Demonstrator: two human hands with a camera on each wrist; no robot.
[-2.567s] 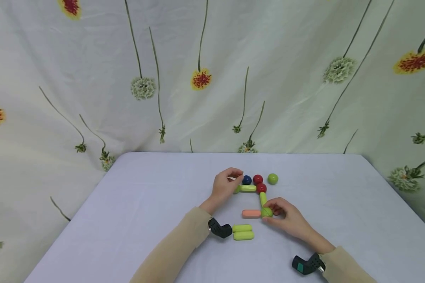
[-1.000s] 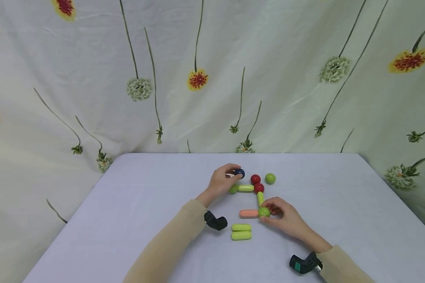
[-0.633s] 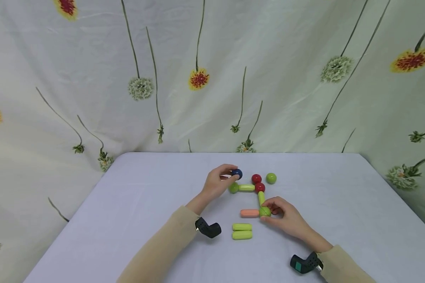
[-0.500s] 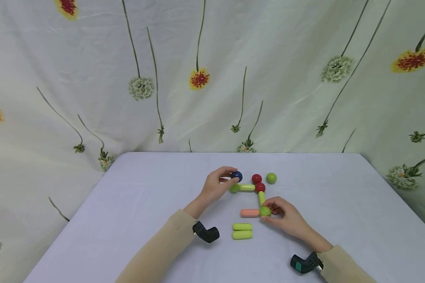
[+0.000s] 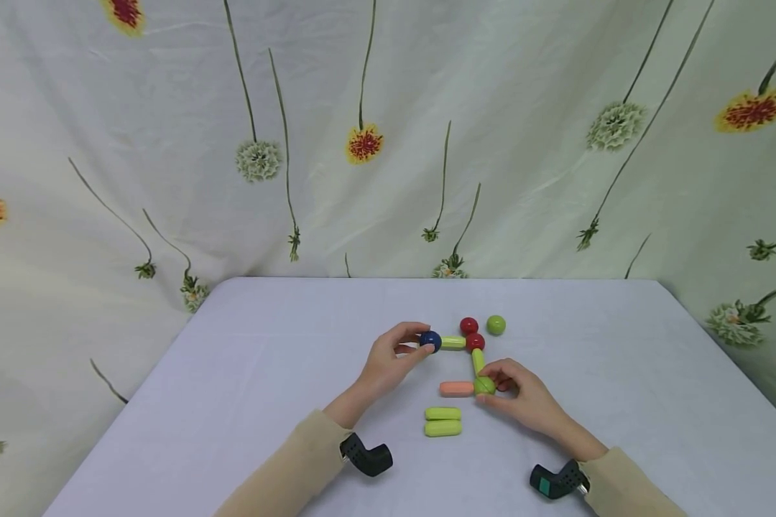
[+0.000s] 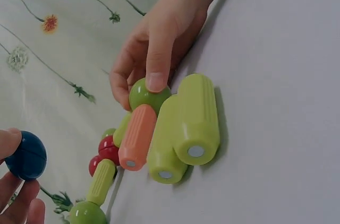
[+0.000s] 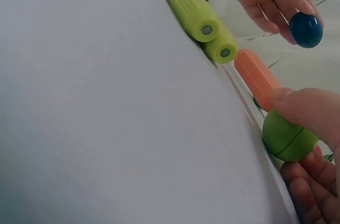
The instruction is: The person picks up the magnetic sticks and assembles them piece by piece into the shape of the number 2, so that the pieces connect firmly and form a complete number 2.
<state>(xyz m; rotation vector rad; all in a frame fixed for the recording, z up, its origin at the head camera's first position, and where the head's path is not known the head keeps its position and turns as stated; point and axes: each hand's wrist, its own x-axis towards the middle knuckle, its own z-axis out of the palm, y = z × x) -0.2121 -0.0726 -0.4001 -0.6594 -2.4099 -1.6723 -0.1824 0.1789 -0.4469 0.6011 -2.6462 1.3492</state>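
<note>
My left hand [image 5: 388,355] pinches a blue ball [image 5: 430,341] between thumb and fingers. In the left wrist view, that blue ball [image 6: 26,155] is off the table, apart from a green ball [image 6: 87,214], which it hides in the head view. A yellow-green rod [image 5: 453,342] joins the hidden ball to a red ball [image 5: 475,342]. From there a second yellow-green rod [image 5: 478,361] runs to another green ball [image 5: 484,386], gripped by my right hand [image 5: 524,398]. An orange rod [image 5: 456,389] touches this ball's left side.
Two loose yellow-green rods [image 5: 442,421] with grey discs on their ends lie side by side nearer me. Behind the joined pieces are another red ball [image 5: 468,326] and a loose green ball [image 5: 496,324]. A flowered cloth [image 5: 388,143] hangs behind the white table [image 5: 265,345].
My left hand has lifted the blue ball from beside the rear red ball, carried it left, then brought it toward me over the left green ball. My right hand has stayed on its ball.
</note>
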